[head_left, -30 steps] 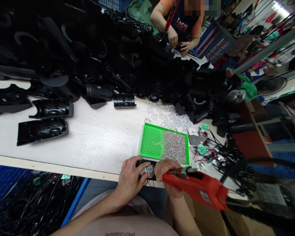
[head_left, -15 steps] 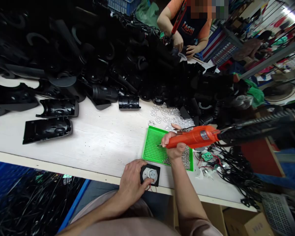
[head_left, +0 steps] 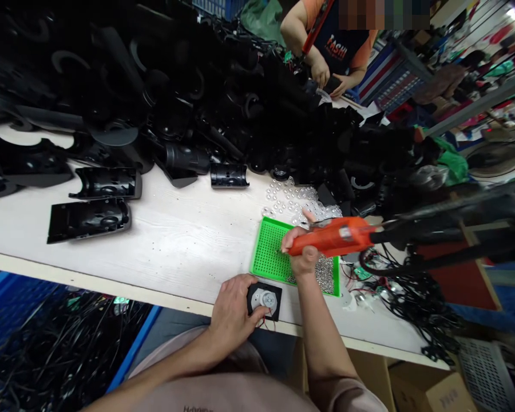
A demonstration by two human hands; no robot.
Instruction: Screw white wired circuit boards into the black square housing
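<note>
At the table's front edge my left hand [head_left: 236, 306] grips a small black square plate [head_left: 276, 290] with a round silver motor [head_left: 266, 300] on it. The thumb presses beside the motor, where thin red wires hang down. My right hand [head_left: 302, 254] is wrapped round an orange electric screwdriver [head_left: 339, 236], which lies nearly level over a green perforated tray [head_left: 264, 246]. Its tip points left above the tray floor. A heap of small screws [head_left: 325, 274] fills the tray's right side, partly behind my wrist.
Black plastic housings [head_left: 90, 220] lie at left, with a big pile behind. Clear lens pieces [head_left: 287, 194] sit behind the tray. Wires and green circuit boards [head_left: 363, 273] lie at right. A blue crate [head_left: 133, 343] of cables stands below left. Across the table a co-worker [head_left: 339, 51] handles parts.
The whole view has shifted slightly. My right hand holds the screwdriver over the tray as before, its rear end and cable swung a little. My left hand keeps its hold on the plate.
</note>
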